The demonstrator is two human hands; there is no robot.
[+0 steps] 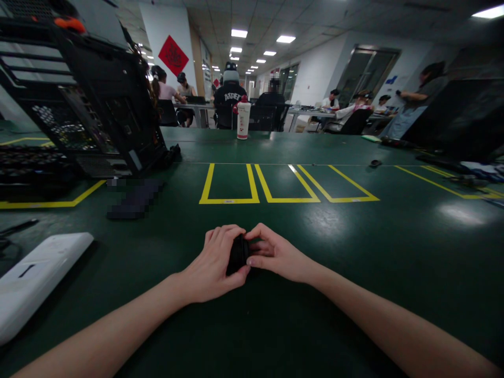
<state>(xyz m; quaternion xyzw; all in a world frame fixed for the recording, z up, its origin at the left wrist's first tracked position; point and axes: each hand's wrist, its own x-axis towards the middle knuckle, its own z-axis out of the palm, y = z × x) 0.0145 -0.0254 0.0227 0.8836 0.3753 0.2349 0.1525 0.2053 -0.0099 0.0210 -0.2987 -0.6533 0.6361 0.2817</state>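
Observation:
Close in front of me, a small black rounded object [238,253] with a rimmed right end is held just over the green table [299,315]. Its exact kind I cannot make out, since my fingers cover much of it. My left hand [212,260] is wrapped round its left side, thumb below and fingers over the top. From the right, my right hand [275,252] closes on the rim with thumb and fingertips.
Yellow tape outlines [289,199] mark the table beyond my hands. To the left are a black computer case [114,121], a blurred dark flat item [136,199] and a white device [43,278]. A white cup [243,121] stands behind; a small black ring-like item [375,164] lies right.

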